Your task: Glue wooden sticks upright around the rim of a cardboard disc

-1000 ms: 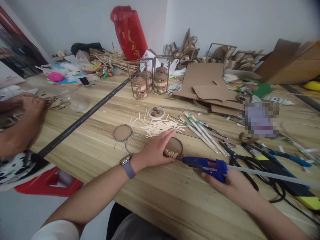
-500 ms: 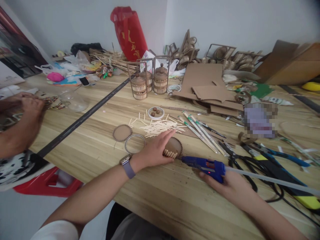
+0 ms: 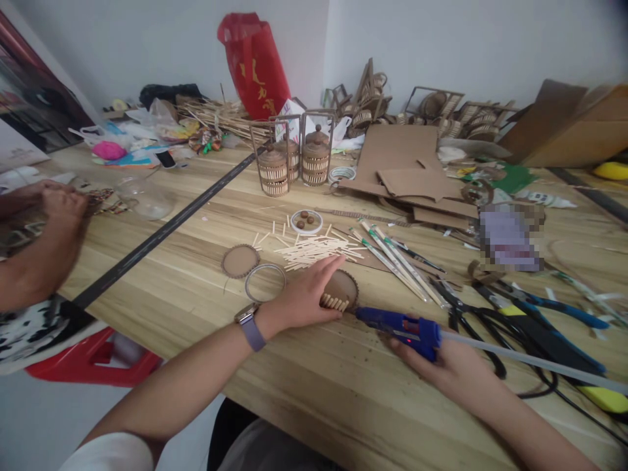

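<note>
My left hand (image 3: 307, 294) is curved around the left side of a round cardboard disc (image 3: 345, 286) with a ridged rim, thumb in front and fingers behind. A short row of small wooden sticks (image 3: 334, 302) stands along the disc's near edge. My right hand (image 3: 449, 366) grips a blue glue gun (image 3: 402, 327), its nozzle beside the disc's near right edge. A long pale glue stick (image 3: 520, 358) juts from the gun's back. Behind my left hand lies a loose pile of short sticks (image 3: 318, 248). To its left are another cardboard disc (image 3: 240, 260) and a ring (image 3: 246, 288).
Scissors (image 3: 458, 304), pliers (image 3: 564, 309) and black cable lie at right. Wrapped stick bundles (image 3: 392, 261) and a dish of brown beads (image 3: 293, 222) lie beyond the pile. Small lidded baskets (image 3: 273, 180) stand behind. At left, another person's hands (image 3: 61, 203) work.
My right hand and the back of the glue gun have dipped very slightly. My left hand, the disc and its sticks look unmoved.
</note>
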The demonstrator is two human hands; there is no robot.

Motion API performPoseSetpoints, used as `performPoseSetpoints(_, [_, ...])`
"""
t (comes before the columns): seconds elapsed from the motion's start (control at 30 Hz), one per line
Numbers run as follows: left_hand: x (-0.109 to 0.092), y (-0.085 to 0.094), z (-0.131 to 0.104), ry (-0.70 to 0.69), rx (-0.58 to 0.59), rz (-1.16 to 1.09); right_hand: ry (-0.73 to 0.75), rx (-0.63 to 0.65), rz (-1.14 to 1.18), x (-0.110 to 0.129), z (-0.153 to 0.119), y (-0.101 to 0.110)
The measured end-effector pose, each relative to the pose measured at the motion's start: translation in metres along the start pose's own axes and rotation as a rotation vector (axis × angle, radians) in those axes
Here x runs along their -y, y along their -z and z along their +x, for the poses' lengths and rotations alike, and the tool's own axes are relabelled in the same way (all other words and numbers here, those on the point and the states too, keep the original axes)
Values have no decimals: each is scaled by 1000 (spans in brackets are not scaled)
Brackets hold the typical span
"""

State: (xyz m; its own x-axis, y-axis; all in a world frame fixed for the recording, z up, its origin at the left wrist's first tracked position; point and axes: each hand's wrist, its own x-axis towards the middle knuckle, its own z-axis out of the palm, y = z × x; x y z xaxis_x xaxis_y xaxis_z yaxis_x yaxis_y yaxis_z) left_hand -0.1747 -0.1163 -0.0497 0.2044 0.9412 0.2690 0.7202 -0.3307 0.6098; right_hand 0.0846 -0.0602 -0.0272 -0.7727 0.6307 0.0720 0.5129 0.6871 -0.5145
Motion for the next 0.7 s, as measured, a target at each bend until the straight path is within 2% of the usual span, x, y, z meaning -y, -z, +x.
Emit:
performPoseSetpoints(0.23, [-1,0,0,14,-1,-13,-43,21,7,1,0,-1])
performPoseSetpoints(0.7, [-1,0,0,24,3,-9,-24,10,-3,2,0,0])
